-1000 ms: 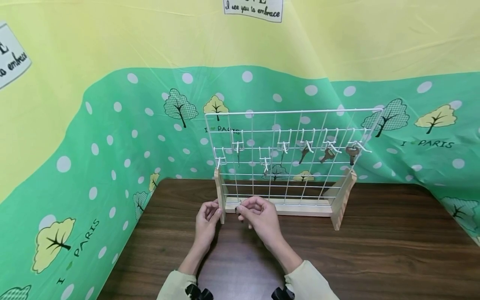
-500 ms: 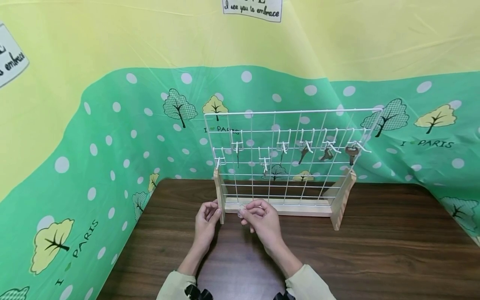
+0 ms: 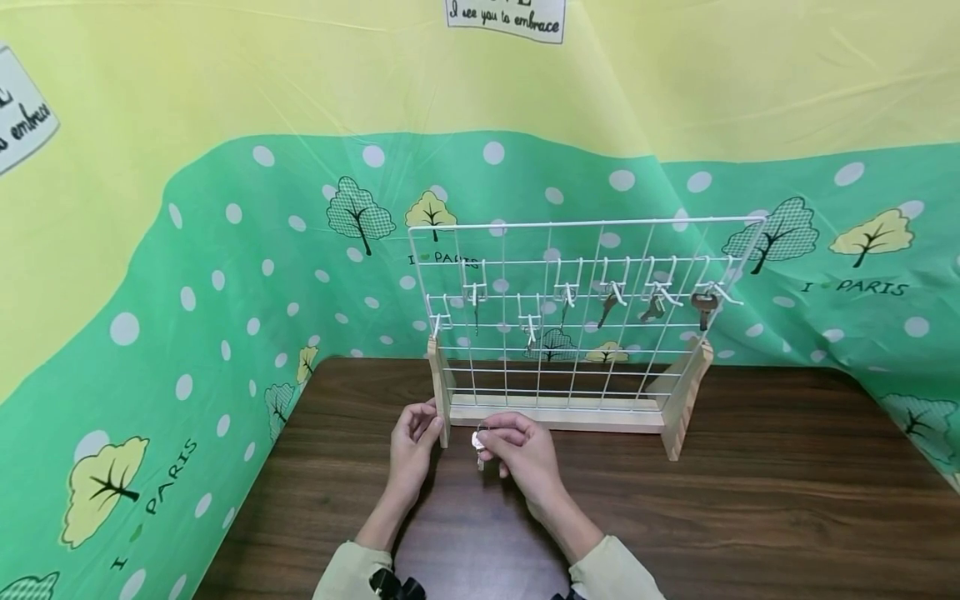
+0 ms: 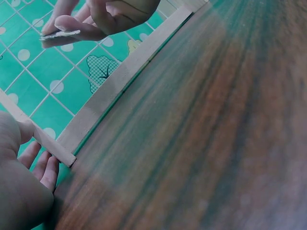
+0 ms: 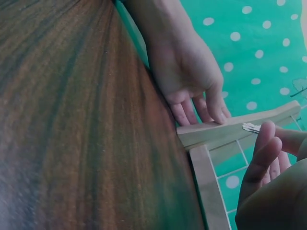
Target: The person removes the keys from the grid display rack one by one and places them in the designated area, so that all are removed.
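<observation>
My right hand (image 3: 528, 454) pinches a small silver key (image 3: 477, 442) with a thin ring at its top, between thumb and fingers. It holds the key in front of the rack's wooden base bar (image 3: 562, 415), above the table. In the left wrist view the key (image 4: 60, 35) shows nearly edge-on. My left hand (image 3: 412, 446) grips the lower part of the rack's left wooden side leg (image 3: 441, 392). The right wrist view shows that hand's thumb and fingers (image 5: 214, 103) at the leg. Above stands the white wire grid (image 3: 588, 222).
Several white hooks hang on the grid, most with keys, such as the key (image 3: 703, 310) at the right end. On the hook (image 3: 441, 322) at the far left, no key shows. The brown wooden table (image 3: 787, 500) spreads around, with a printed green and yellow cloth (image 3: 247, 208) behind.
My right hand has moved down and slightly toward me from the base bar, and the key in its fingers has turned to show its bright face. The left hand stays on the leg.
</observation>
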`<action>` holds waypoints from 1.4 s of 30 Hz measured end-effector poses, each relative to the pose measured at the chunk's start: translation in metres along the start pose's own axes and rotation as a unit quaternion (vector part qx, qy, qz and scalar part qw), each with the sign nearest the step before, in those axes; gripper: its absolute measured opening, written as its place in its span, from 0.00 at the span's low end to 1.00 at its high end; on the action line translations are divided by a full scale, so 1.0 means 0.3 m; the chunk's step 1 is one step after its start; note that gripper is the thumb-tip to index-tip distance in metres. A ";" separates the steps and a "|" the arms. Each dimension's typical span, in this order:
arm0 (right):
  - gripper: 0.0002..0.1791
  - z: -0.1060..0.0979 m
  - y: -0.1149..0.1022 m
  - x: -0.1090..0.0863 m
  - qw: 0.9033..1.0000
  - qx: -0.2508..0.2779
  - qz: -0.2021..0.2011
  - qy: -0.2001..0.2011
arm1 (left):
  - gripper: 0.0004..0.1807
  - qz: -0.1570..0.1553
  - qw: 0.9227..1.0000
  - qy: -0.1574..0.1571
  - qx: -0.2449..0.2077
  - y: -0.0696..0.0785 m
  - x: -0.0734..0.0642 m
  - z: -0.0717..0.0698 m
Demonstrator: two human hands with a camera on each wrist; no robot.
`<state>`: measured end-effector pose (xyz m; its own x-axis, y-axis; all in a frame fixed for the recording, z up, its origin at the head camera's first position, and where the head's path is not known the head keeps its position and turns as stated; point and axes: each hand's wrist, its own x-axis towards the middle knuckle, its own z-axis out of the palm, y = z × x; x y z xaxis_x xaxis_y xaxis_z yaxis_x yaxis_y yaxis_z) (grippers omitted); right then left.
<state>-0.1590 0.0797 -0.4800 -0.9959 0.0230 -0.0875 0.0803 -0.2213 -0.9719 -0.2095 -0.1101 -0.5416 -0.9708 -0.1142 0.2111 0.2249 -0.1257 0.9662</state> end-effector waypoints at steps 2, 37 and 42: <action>0.10 0.001 0.008 -0.001 1.000 0.000 0.003 -0.001 | 0.11 0.003 1.000 -0.001 0.002 -0.003 0.001 0.000; 0.05 0.008 0.123 -0.026 0.994 -0.069 0.044 -0.066 | 0.10 0.004 1.000 -0.001 0.019 -0.001 0.000 -0.005; 0.04 0.009 0.131 -0.020 0.985 -0.164 -0.015 -0.050 | 0.10 -0.008 1.000 0.001 0.008 0.002 0.001 -0.005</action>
<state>-0.1498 0.0682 -0.5171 -0.9960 -0.0741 -0.0507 0.0428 0.1049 -0.9936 -0.2096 -0.1116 -0.5412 -0.9740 -0.1136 0.1959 0.2085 -0.1123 0.9716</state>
